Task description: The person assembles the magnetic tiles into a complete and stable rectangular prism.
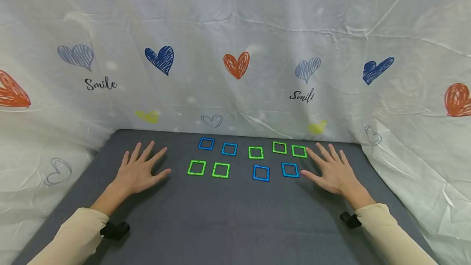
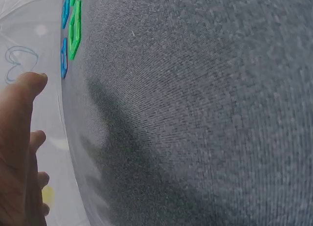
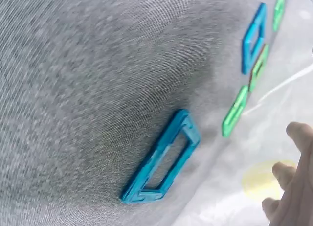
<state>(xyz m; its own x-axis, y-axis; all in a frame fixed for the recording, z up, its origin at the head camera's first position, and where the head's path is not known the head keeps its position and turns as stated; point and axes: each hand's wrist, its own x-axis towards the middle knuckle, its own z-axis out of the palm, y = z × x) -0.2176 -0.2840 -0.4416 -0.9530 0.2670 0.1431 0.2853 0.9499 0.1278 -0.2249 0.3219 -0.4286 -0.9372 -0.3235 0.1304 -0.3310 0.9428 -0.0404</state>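
Several square plastic frames lie flat on a dark grey table in two loose rows. At the back are blue squares (image 1: 229, 155) and green squares (image 1: 255, 158). The front row has two green squares (image 1: 220, 176) on the left and two blue squares (image 1: 261, 180) on the right. My left hand (image 1: 137, 173), fingers spread, is left of the rows and holds nothing. On the other side my right hand (image 1: 335, 173) is spread too, its thumb near the rightmost blue square (image 3: 142, 197) and its index finger near a green square (image 1: 299, 157). Both hands appear raised over the table.
The grey tabletop (image 1: 220, 224) reaches back to a white hanging cloth (image 1: 235, 19) printed with hearts and words. Dark straps with small black devices (image 1: 115, 230) sit at both cuffs.
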